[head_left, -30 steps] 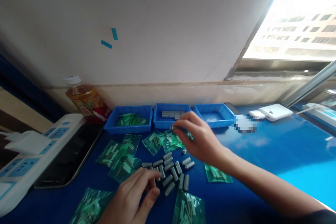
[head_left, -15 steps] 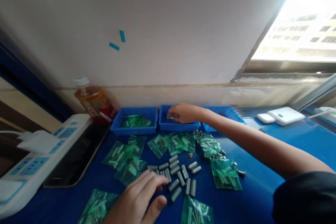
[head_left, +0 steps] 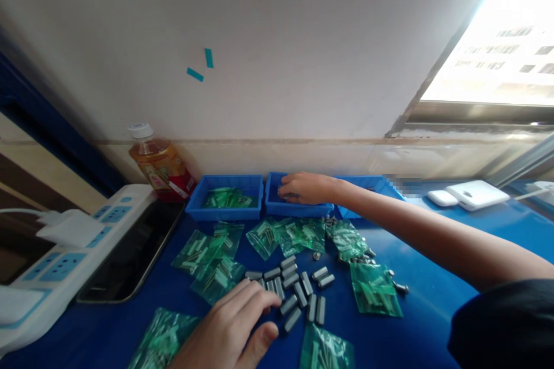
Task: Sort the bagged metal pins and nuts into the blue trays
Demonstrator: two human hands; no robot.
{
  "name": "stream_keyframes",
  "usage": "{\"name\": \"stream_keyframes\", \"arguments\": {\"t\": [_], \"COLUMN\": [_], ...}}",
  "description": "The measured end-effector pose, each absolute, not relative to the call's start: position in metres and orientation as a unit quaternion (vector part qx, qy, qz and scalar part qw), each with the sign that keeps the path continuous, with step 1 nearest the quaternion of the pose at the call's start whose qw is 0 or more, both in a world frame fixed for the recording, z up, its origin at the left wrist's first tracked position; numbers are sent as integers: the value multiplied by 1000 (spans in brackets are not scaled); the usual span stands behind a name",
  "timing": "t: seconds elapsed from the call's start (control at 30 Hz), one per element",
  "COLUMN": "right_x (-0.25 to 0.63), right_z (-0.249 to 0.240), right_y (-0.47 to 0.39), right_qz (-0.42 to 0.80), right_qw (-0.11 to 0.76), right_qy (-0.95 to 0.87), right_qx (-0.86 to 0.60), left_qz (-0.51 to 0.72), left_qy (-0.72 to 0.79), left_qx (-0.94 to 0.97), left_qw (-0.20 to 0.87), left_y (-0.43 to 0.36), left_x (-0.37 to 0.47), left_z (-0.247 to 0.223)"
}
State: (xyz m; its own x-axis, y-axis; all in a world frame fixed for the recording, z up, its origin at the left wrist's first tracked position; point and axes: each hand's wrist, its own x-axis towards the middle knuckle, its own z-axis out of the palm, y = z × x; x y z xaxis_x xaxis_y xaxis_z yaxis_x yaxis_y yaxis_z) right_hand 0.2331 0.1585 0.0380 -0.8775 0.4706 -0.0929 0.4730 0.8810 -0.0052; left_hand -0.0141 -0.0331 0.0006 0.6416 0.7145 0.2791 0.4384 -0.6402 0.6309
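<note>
Spacers of grey metal (head_left: 300, 294) are lying in a loose cluster on the blue surface (head_left: 424, 328), just beside the fingertips of my left hand (head_left: 234, 323). Over the head feed I am seeing short, stubby bars with straight edges and flat facets, their upper faces catching a pale sheen and their sides showing darker. They are lying on their sides at mixed angles, several touching side by side, and one pair is sitting slightly apart at the right. My left hand is resting palm down, thumb and fingers apart; I cannot tell whether a fingertip is touching a spacer. My right hand (head_left: 305, 187) is sitting over the middle blue tray (head_left: 298, 209), fingers curled inside its rim, and whether they are clamping on anything I cannot tell. See-through green bags (head_left: 376, 291) are lying around the cluster, loose screws (head_left: 400, 287) are lying beside those on the right, and the left blue tray (head_left: 225, 213) is holding green contents. One small bright metal piece (head_left: 316, 256) is sitting alone behind the spacers.
</note>
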Motion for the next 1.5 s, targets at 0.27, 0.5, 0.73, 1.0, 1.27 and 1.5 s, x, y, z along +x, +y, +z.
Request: {"name": "stream_keyframes", "arguments": {"t": [0.27,0.5,0.73,1.0,1.27,1.5], "right_x": [237,246,272,249,226,223], "right_z": [49,51,57,34,4,4], "right_y": [151,144,114,-11,-48,-52], "right_qz": [-24,-53,-52,-70,-76,-37], "right_qw": [81,42,-88,-276,-288,-341], "right_qy": [954,944,920,895,909,892], "right_qx": [289,322,379,343,293,296], "left_qz": [232,244,182,171,212,292], "left_qy": [365,392,399,382,446,376], "left_qx": [868,873,892,905,868,859], "left_qw": [243,158,105,79,47,188], "left_y": [-35,-31,-25,-28,-24,-38], "left_x": [-9,-11,-18,-15,-15,-7], "left_z": [8,4,-3,-2,-10,-4]}}
